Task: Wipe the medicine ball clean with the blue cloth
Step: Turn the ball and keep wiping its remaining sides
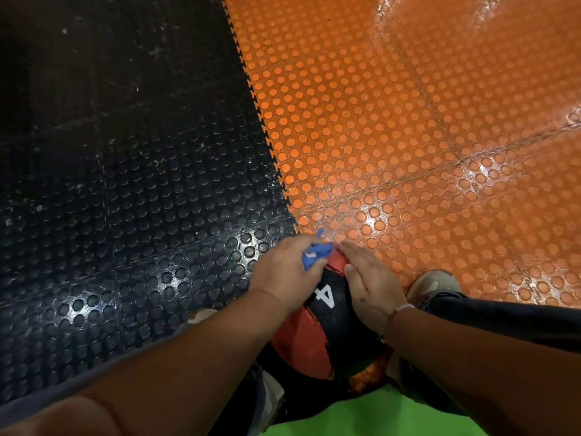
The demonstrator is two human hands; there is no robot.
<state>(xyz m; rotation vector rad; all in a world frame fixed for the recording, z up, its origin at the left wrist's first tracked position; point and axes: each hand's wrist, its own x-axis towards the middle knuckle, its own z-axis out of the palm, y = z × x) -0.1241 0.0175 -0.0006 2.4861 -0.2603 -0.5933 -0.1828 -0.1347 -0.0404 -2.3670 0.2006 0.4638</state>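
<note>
You are gripping the bunched blue cloth point(314, 254) in your left hand point(283, 272), fingers curled round it, and pressing it against the far upper side of the medicine ball point(327, 328). Your right hand point(372, 286) is lying flat on the ball just beside the cloth, fingers straight and together, steadying rather than grasping. The ball is sitting under and between both hands, down between your legs, with its white "4" showing between your wrists. Your shoe point(435, 283) is resting just right of your right hand on the orange studded floor point(408, 121).

As I read it, you are working through the wiping step itself, on the far face. Only that patch is lying under the cloth, so the next move is probably calling for a drag of the cloth back toward you across the top. After that, a turn of the ball under your flat right hand would bring the hidden underside up. It is round and looks heavy, so brace it as it rolls.
</note>
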